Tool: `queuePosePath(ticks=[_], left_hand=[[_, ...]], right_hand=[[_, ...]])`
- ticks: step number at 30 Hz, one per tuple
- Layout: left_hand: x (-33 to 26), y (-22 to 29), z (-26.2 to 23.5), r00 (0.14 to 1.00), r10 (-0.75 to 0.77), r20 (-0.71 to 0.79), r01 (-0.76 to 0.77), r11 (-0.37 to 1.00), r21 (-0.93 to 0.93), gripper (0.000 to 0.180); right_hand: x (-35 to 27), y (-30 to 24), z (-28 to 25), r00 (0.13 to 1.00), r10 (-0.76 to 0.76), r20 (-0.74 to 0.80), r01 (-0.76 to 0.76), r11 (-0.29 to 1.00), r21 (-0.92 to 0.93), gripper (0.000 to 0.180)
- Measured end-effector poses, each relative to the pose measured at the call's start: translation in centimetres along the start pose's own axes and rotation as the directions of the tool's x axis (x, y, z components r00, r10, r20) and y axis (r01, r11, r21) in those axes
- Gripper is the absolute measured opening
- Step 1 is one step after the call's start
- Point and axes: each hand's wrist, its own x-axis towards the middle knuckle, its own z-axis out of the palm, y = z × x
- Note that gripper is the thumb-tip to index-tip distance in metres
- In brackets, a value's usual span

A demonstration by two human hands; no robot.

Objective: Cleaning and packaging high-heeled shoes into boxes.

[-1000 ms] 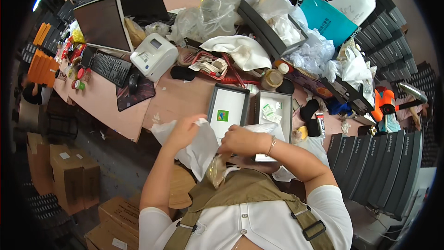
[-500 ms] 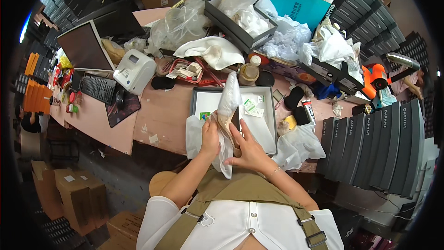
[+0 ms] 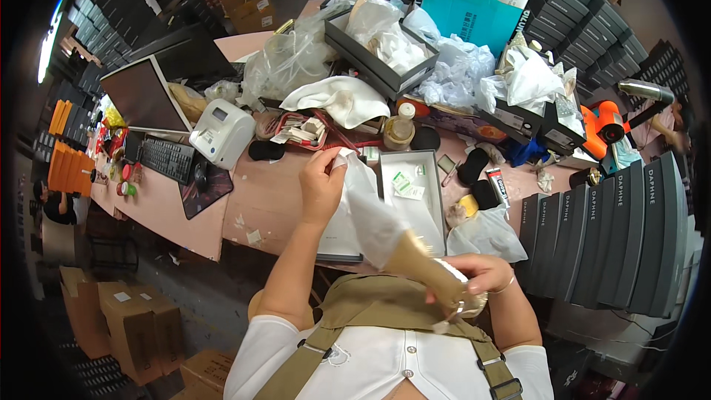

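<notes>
My left hand pinches the upper end of a thin white wrapping bag, held up over the table. From the bag's lower end a gold shoe sticks out, tilted and blurred by motion. My right hand is closed around its near end, close to my apron. The shoe's other end is hidden by the bag. Behind the bag lies an open grey shoebox with a white inside, partly covered by the bag. A green and white paper packet rests in it.
To the right stands a row of dark grey shoeboxes. A glue tube, black pads and a crumpled white bag lie beside the open box. Beyond it are a jar and a tool basket. A label printer stands left.
My left hand has lifted the bag's end up and left. My right hand has swung the shoe down and right toward my body, drawing much of it from the bag.
</notes>
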Motion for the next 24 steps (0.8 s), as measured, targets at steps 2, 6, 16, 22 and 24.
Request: queuePosePath(ticks=[2,6,16,22,24], left_hand=[[-0.5,1.2,0.5,0.998,0.016,0.059,-0.007,0.99,-0.142,0.021],[-2.0,2.2,-0.5,0.982,0.047,0.184,-0.03,0.995,-0.093,0.023],[-3.3,4.1,0.4,0.841,-0.053,0.539,-0.011,0.993,0.115,0.02],[-6.6,7.3,1.1,0.82,0.302,0.487,-0.288,0.952,-0.105,0.036],[-7.6,8.2,1.5,0.741,0.491,0.458,-0.443,0.87,-0.216,0.043]], right_hand=[[2.1,-0.3,0.2,0.996,0.091,-0.018,-0.093,0.993,-0.076,0.075],[3.6,2.4,-1.8,0.947,0.074,-0.314,-0.101,0.992,-0.072,0.073],[0.3,8.8,-3.7,0.948,0.003,-0.318,0.175,0.829,0.531,0.073],[1.3,6.4,-1.4,0.921,-0.117,-0.372,0.253,0.906,0.34,0.068],[3.9,5.6,0.4,0.689,-0.035,-0.724,0.402,0.849,0.342,0.054]])
